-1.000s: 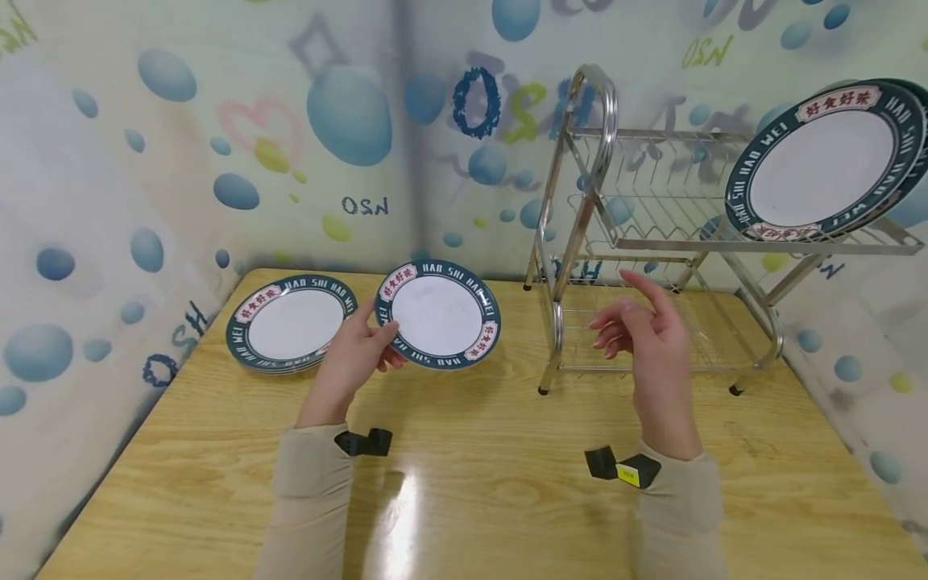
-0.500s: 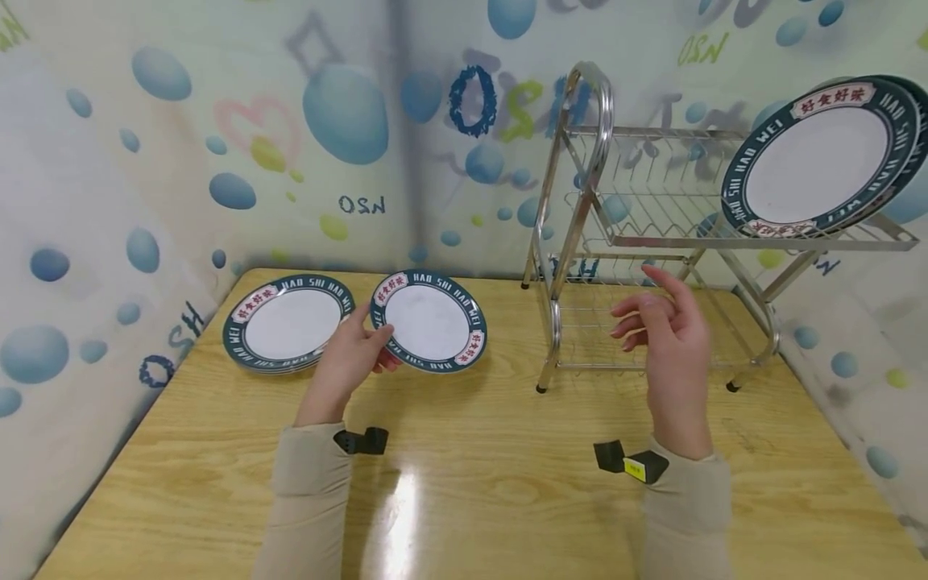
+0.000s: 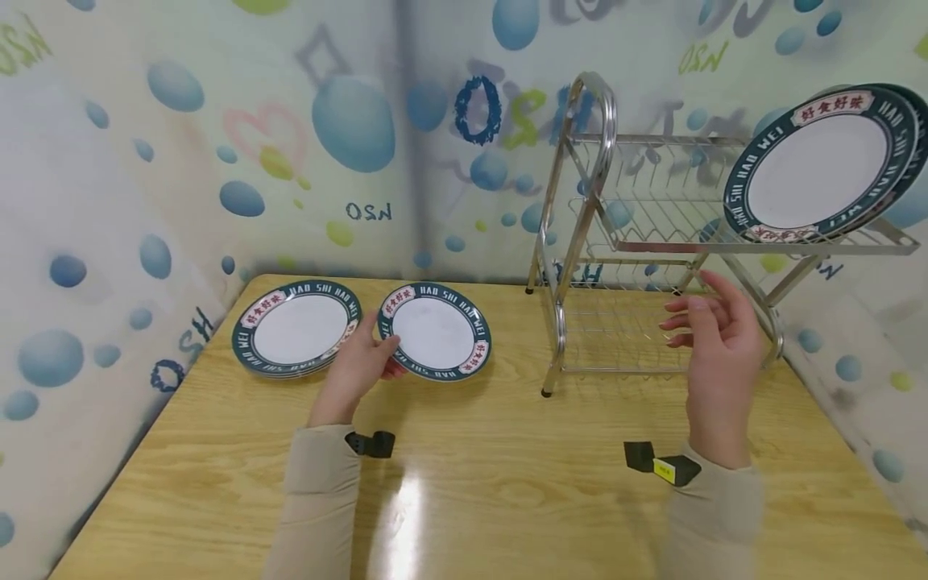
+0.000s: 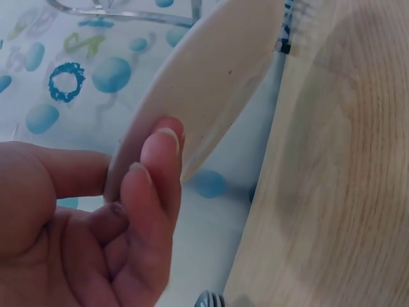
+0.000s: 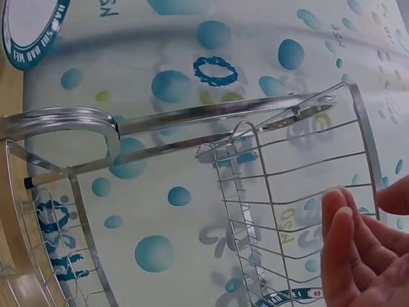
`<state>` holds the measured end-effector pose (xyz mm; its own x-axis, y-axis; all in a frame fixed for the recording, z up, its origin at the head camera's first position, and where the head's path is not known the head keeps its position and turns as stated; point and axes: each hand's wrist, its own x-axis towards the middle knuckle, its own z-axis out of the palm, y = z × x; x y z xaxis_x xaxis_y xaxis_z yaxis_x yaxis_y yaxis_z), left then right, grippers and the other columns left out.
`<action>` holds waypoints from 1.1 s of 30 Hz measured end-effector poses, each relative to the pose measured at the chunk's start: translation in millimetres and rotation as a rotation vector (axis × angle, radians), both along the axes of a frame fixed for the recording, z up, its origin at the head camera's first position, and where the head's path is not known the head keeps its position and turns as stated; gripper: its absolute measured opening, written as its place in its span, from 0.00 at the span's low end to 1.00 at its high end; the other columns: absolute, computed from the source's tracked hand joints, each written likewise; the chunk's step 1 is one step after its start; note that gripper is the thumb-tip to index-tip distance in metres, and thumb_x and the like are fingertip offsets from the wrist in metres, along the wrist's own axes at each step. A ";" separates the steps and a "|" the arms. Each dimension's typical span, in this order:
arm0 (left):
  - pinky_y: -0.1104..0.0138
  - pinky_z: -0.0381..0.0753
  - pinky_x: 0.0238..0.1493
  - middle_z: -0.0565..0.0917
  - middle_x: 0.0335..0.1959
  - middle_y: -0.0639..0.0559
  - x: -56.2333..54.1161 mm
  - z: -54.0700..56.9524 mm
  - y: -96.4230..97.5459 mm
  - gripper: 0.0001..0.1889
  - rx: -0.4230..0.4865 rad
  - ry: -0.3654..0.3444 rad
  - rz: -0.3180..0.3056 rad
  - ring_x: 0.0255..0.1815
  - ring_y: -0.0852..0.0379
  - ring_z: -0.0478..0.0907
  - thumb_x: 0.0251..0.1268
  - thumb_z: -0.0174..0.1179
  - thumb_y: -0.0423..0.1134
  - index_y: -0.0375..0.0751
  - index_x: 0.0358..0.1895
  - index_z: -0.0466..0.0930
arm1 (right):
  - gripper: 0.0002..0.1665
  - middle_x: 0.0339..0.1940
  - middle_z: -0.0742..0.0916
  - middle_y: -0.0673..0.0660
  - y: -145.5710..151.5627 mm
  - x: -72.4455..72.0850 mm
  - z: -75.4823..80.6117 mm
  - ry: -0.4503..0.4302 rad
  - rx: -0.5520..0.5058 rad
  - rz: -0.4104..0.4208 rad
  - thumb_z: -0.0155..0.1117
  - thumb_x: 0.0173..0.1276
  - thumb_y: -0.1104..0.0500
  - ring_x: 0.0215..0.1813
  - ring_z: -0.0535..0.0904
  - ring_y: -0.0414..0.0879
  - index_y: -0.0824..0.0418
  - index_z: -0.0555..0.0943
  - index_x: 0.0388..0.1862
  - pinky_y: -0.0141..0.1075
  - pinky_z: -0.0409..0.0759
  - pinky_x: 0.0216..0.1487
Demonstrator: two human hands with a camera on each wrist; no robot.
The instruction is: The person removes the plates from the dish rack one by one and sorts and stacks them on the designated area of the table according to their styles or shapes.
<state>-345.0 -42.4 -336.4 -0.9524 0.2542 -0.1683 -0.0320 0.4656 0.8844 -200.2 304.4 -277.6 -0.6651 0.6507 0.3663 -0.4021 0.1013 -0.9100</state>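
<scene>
My left hand [image 3: 360, 358] pinches a round white plate [image 3: 435, 332] with a dark green lettered rim by its left edge. The thumb lies on the upper face and the fingers are underneath. The left wrist view shows its pale underside [image 4: 211, 77], tilted above the table. Just left, similar plates [image 3: 297, 329] lie stacked, their right edge partly hidden by that hand. My right hand [image 3: 725, 362] holds nothing, its fingers loosely bent in front of the metal dish rack [image 3: 607, 169]. Plates [image 3: 815, 173] of the same pattern lean on the rack's upper tier at the right.
The two-tier wire rack stands on the wooden table [image 3: 507, 483] at the back right, its lower shelf [image 3: 616, 330] near the tabletop. A patterned sheet [image 3: 290, 201] hangs behind and at both sides. Bare wood shows between the held plate and the rack.
My right hand has moved right across the front of the rack. The plate in my left hand has come slightly lower and stays gripped. The stacked and racked plates have not moved.
</scene>
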 end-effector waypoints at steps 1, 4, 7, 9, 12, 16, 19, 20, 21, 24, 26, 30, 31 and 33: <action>0.57 0.78 0.33 0.81 0.24 0.43 -0.2 -1.2 -0.3 0.28 0.001 -0.001 0.002 0.23 0.52 0.79 0.68 0.45 0.39 0.45 0.68 0.47 | 0.20 0.35 0.81 0.60 1.2 0.2 -0.3 0.000 0.002 -0.009 0.55 0.64 0.59 0.30 0.77 0.48 0.58 0.72 0.56 0.29 0.75 0.26; 0.57 0.78 0.32 0.81 0.24 0.44 -0.5 -3.7 -0.6 0.27 0.007 -0.001 0.007 0.23 0.52 0.79 0.68 0.45 0.39 0.45 0.68 0.49 | 0.19 0.36 0.81 0.59 5.2 0.7 -0.1 -0.009 0.030 -0.045 0.55 0.64 0.59 0.32 0.77 0.47 0.58 0.73 0.55 0.28 0.75 0.27; 0.58 0.78 0.31 0.81 0.24 0.43 -0.7 -6.0 -1.1 0.28 0.008 -0.004 0.015 0.23 0.52 0.79 0.68 0.45 0.39 0.44 0.68 0.48 | 0.18 0.37 0.80 0.57 10.0 2.3 2.3 -0.042 0.081 -0.108 0.54 0.65 0.60 0.36 0.76 0.46 0.56 0.73 0.55 0.27 0.74 0.33; 0.59 0.78 0.31 0.81 0.24 0.43 -1.1 -7.4 -1.9 0.29 0.002 -0.009 0.021 0.23 0.51 0.80 0.68 0.46 0.39 0.44 0.69 0.47 | 0.18 0.39 0.79 0.55 14.1 3.2 6.3 -0.085 0.129 -0.164 0.52 0.66 0.59 0.39 0.75 0.45 0.54 0.73 0.56 0.27 0.72 0.38; 0.60 0.79 0.30 0.81 0.24 0.43 -2.3 -9.0 -2.7 0.30 -0.005 -0.015 0.023 0.24 0.52 0.80 0.68 0.46 0.39 0.43 0.69 0.45 | 0.19 0.43 0.79 0.52 20.7 5.1 14.2 -0.170 0.227 -0.269 0.50 0.67 0.58 0.45 0.72 0.42 0.50 0.71 0.57 0.28 0.67 0.45; 0.62 0.79 0.29 0.81 0.25 0.44 -3.5 -10.3 -3.3 0.30 -0.009 -0.015 0.014 0.24 0.53 0.80 0.68 0.45 0.39 0.43 0.69 0.45 | 0.20 0.47 0.77 0.49 27.2 6.9 24.3 -0.197 0.293 -0.382 0.48 0.67 0.59 0.51 0.69 0.39 0.48 0.71 0.58 0.30 0.63 0.52; 0.60 0.79 0.31 0.81 0.25 0.44 -3.5 -10.2 -3.4 0.29 -0.009 -0.026 0.012 0.24 0.53 0.80 0.68 0.45 0.39 0.43 0.69 0.46 | 0.21 0.50 0.75 0.48 27.7 8.4 31.9 -0.171 0.292 -0.426 0.46 0.67 0.62 0.54 0.67 0.39 0.50 0.70 0.59 0.29 0.61 0.56; 0.59 0.79 0.32 0.81 0.25 0.44 -3.3 -10.1 -3.7 0.29 -0.007 -0.028 0.011 0.24 0.53 0.80 0.68 0.45 0.39 0.43 0.69 0.46 | 0.22 0.50 0.74 0.47 27.6 8.8 34.3 -0.161 0.298 -0.440 0.45 0.67 0.62 0.54 0.66 0.39 0.50 0.69 0.59 0.29 0.60 0.57; 0.59 0.79 0.32 0.81 0.25 0.44 -3.1 -10.0 -3.9 0.28 -0.009 -0.029 0.010 0.24 0.53 0.79 0.68 0.45 0.39 0.43 0.69 0.47 | 0.22 0.51 0.74 0.47 27.8 9.2 36.2 -0.156 0.315 -0.457 0.44 0.67 0.62 0.55 0.65 0.38 0.51 0.69 0.60 0.28 0.60 0.57; 0.58 0.78 0.32 0.81 0.25 0.44 -2.9 -9.9 -4.1 0.28 0.000 -0.026 0.007 0.24 0.53 0.80 0.68 0.45 0.39 0.43 0.69 0.47 | 0.24 0.54 0.70 0.43 34.5 9.4 38.9 -0.147 0.412 -0.527 0.43 0.66 0.62 0.57 0.62 0.35 0.51 0.67 0.61 0.27 0.57 0.58; 0.59 0.78 0.32 0.81 0.25 0.43 -3.1 -10.3 -4.2 0.29 0.012 -0.020 0.000 0.24 0.52 0.80 0.68 0.45 0.39 0.43 0.69 0.46 | 0.24 0.57 0.67 0.42 44.8 8.8 38.4 -0.148 0.489 -0.572 0.42 0.65 0.61 0.59 0.60 0.33 0.51 0.66 0.61 0.26 0.55 0.59; 0.60 0.78 0.31 0.81 0.25 0.43 -4.2 -11.6 -3.9 0.28 0.033 -0.025 -0.004 0.24 0.52 0.79 0.68 0.45 0.39 0.44 0.69 0.47 | 0.26 0.60 0.63 0.41 68.6 5.7 38.1 -0.175 0.598 -0.607 0.42 0.66 0.59 0.61 0.58 0.32 0.50 0.63 0.63 0.24 0.51 0.61; 0.59 0.78 0.31 0.81 0.25 0.43 -4.4 -11.9 -3.9 0.28 0.035 -0.026 -0.005 0.24 0.52 0.79 0.68 0.45 0.39 0.44 0.69 0.47 | 0.26 0.61 0.62 0.41 73.8 4.6 38.9 -0.176 0.616 -0.609 0.42 0.65 0.59 0.61 0.58 0.32 0.51 0.63 0.63 0.24 0.51 0.61; 0.59 0.78 0.32 0.81 0.25 0.43 -4.8 -12.3 -3.8 0.28 0.038 -0.030 -0.005 0.24 0.52 0.79 0.68 0.45 0.39 0.45 0.69 0.47 | 0.26 0.61 0.61 0.41 82.9 2.6 40.9 -0.195 0.645 -0.607 0.41 0.66 0.59 0.61 0.60 0.33 0.50 0.62 0.64 0.24 0.51 0.62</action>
<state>-349.8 -46.2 -348.7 -0.9458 0.2655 -0.1870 -0.0566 0.4324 0.8999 -197.6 387.2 -236.7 -0.3628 0.6174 0.6980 0.0417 0.7590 -0.6498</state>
